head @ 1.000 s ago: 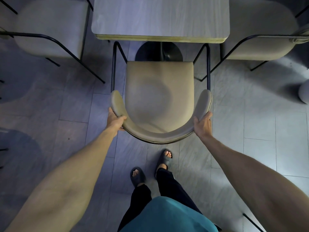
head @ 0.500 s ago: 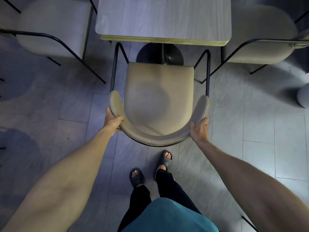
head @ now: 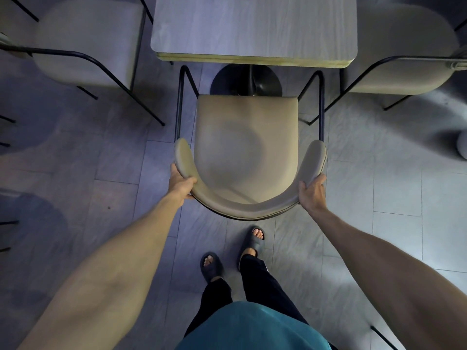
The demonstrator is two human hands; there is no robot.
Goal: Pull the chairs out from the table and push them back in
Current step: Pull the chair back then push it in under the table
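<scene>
A beige padded chair [head: 246,147] with a curved backrest and black metal legs stands in front of me, facing a wood-grain table [head: 254,29]. Its seat lies fully outside the table's near edge, with the table's black round base showing between them. My left hand [head: 180,184] grips the left end of the backrest. My right hand [head: 312,192] grips the right end of the backrest from outside.
A second beige chair [head: 88,44] stands at the left of the table and a third [head: 404,46] at the right, their black legs angling onto the tiled floor. My feet in dark slippers [head: 232,253] are just behind the chair.
The chair has come back toward me, away from the table, so more of the table base shows. Both hands stay on the backrest ends.
</scene>
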